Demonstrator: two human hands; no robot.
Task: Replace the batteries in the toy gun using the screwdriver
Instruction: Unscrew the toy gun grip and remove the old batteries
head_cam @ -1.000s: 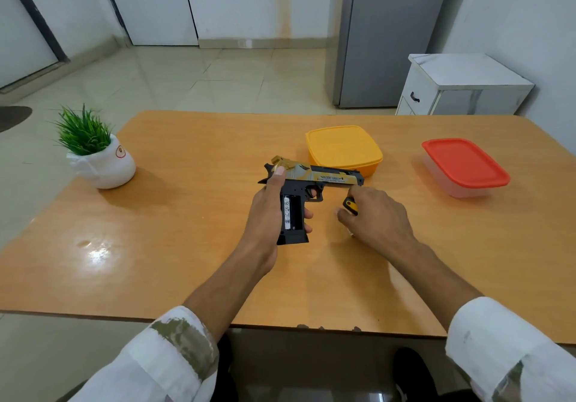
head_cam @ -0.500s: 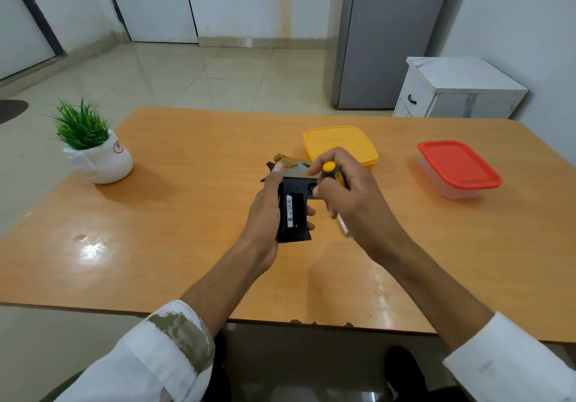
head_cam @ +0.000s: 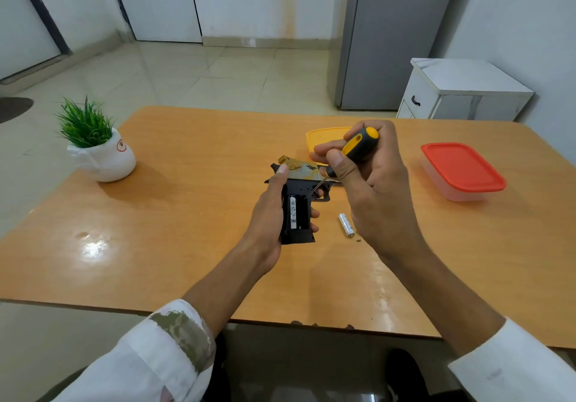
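Over table (head_cam: 187, 230) centre, grips one toy gun (head_cam: 300, 185) in left hand (head_cam: 268, 211), fingers curled round black handle, battery bay facing up, one battery (head_cam: 293, 213) seated inside. Pinches one screwdriver (head_cam: 358, 144) in right hand (head_cam: 380, 189), tip at bay's upper end. Beside gun, flat on table: one loose battery (head_cam: 346, 224). Farther back: yellow tub (head_cam: 324, 137), red tub (head_cam: 461, 166), two in all; one potted plant (head_cam: 93, 140) far left.

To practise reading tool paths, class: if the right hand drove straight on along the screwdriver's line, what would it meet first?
Probably the toy gun: the screwdriver in the right hand slants down-left, its tip at the top of the open battery bay, beside the battery seated there. Depth is unclear.
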